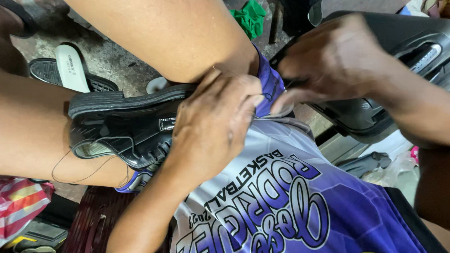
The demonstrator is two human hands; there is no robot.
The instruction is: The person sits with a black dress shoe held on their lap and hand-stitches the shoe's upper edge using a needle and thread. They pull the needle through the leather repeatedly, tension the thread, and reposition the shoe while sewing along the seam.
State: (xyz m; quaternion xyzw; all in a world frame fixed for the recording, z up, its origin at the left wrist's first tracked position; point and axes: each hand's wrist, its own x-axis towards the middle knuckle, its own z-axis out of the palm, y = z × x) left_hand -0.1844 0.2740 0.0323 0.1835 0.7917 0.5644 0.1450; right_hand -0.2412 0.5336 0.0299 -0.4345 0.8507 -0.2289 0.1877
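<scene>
A black shoe (130, 125) is lying on its side between the person's knees, its heel end tucked under the left hand (214, 124), which is clamping it. The right hand (331, 61), just beside, is pinching a thin dark thread (88, 175) trailing from the shoe.

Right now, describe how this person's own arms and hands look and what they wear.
Both forearms are bare to the elbow: no sleeves, gloves, watch or bracelet show. The left hand and the right hand carry no rings that can be seen. The nails look short. Lower in view is a purple and white sports jersey with large printed lettering and a honeycomb pattern.
</scene>
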